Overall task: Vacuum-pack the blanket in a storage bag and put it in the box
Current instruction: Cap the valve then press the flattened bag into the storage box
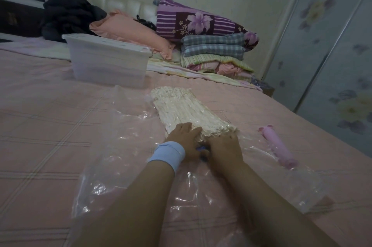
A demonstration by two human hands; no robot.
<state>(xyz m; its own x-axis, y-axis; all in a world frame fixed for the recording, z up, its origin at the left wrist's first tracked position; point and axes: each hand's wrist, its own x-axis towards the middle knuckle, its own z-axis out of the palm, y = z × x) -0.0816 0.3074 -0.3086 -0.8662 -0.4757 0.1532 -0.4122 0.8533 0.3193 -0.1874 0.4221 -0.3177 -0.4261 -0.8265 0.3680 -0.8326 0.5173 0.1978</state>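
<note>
A cream blanket point(182, 108), shrunk and wrinkled, lies inside a clear plastic storage bag point(120, 158) spread flat on the pink bed. My left hand point(184, 139), with a light blue wristband, presses on the blanket's near end. My right hand point(223, 146) rests beside it on the bag. A small blue part point(201, 148) shows between the two hands; whether a hand grips it is hidden. A pink hand pump point(278, 146) lies on the bag's right edge, apart from my hands. The translucent box point(108, 61) stands behind the bag with its white lid on.
The bed point(40, 126) has a pink checked cover. Behind the box are an orange pillow point(128, 29), a purple floral quilt point(201, 23), folded checked and striped bedding point(213, 51) and dark clothes point(68, 13). A flowered wardrobe door point(332, 49) stands on the right.
</note>
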